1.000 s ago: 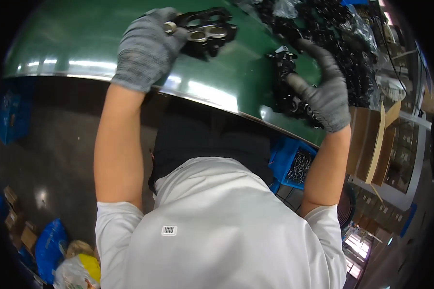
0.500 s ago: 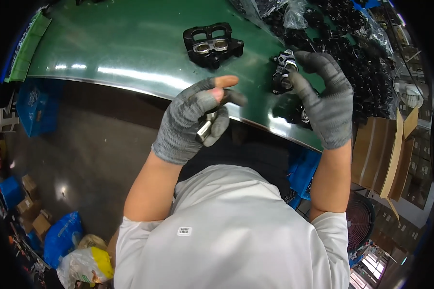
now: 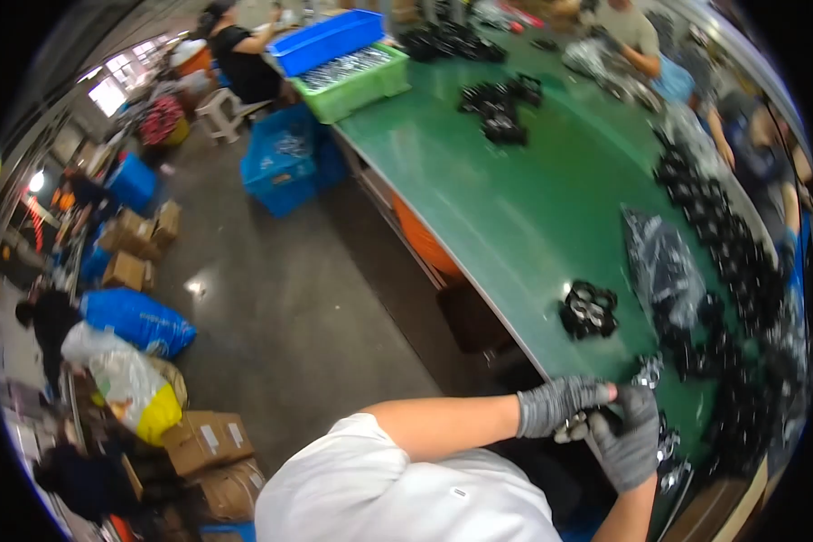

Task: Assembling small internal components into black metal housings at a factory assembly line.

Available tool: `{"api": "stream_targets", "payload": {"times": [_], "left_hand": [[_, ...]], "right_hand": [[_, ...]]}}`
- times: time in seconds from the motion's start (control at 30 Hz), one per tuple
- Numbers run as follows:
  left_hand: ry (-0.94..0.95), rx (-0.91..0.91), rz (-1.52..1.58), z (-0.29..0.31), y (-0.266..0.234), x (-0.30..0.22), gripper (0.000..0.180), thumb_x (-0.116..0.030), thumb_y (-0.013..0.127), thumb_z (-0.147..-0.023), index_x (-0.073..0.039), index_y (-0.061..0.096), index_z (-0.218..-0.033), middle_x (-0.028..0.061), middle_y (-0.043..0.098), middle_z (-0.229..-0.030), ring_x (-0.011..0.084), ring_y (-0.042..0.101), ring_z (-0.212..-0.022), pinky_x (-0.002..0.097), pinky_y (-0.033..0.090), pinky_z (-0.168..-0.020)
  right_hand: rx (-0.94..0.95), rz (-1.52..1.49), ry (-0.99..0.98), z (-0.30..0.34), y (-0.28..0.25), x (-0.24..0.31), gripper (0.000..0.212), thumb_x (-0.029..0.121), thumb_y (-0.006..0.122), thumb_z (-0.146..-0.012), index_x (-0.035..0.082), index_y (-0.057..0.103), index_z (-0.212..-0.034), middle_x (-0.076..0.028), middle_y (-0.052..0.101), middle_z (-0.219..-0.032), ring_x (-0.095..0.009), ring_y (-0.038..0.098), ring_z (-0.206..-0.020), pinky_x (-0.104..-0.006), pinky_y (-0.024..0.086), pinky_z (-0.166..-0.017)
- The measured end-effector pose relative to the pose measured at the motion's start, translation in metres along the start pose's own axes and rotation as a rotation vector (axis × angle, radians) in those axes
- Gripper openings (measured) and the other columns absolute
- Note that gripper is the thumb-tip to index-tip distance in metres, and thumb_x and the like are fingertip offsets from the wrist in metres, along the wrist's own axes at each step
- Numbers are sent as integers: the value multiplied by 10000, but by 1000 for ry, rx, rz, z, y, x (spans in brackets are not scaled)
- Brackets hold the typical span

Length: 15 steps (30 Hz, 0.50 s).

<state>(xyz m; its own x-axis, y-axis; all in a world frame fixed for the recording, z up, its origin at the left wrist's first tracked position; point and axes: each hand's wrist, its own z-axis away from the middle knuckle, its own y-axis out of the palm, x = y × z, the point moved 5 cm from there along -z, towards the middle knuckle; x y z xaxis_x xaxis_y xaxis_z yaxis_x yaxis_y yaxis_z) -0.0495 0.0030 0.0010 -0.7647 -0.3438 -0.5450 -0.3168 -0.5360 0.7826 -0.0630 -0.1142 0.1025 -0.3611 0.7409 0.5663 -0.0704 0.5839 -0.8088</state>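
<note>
My left hand (image 3: 558,407), in a grey knit glove with bare fingertips, is closed around shiny metal cylinders (image 3: 573,427) at the table's near edge. Beside it, my right hand (image 3: 630,441), gloved alike, has its fingers curled in against the left fingertips. What the right fingers hold, if anything, is hidden and blurred. Just beyond the hands lies a black brake caliper body (image 3: 590,310) with round bores. A silver-and-black caliper part (image 3: 648,370) lies right behind my hands, and more metal parts (image 3: 667,443) sit right of my right hand.
Black caliper parts (image 3: 741,271) line the right side of the green table (image 3: 488,199), beside a clear plastic bag (image 3: 664,271). More black parts (image 3: 501,108) lie farther off. A green crate (image 3: 361,90) stands at the far left corner. Other people work across the table.
The view has swung left and up, showing more of the room. My hands have come together; my right hand has left the caliper part it was beside.
</note>
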Motion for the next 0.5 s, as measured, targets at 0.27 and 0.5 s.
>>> {"api": "stream_targets", "payload": {"times": [0.27,0.5], "left_hand": [[-22,37,-44,35,0,-4,438,-525,657,-974,-116,652,-1130,31,601,-674,111,539,-468,232,369,-376],[36,-38,68,92,-14,24,410,-502,671,-974,-108,671,-1090,32,610,-685,106,520,-471,229,338,-380]], "right_hand": [[-44,87,-242,12,14,11,281,114,744,-770,61,606,-1009,-166,594,-963,-408,570,-910,-512,461,-842],[38,214,-502,18,32,51,237,129,745,-783,72,642,-989,-166,615,-957,-395,577,-910,-497,469,-846]]}}
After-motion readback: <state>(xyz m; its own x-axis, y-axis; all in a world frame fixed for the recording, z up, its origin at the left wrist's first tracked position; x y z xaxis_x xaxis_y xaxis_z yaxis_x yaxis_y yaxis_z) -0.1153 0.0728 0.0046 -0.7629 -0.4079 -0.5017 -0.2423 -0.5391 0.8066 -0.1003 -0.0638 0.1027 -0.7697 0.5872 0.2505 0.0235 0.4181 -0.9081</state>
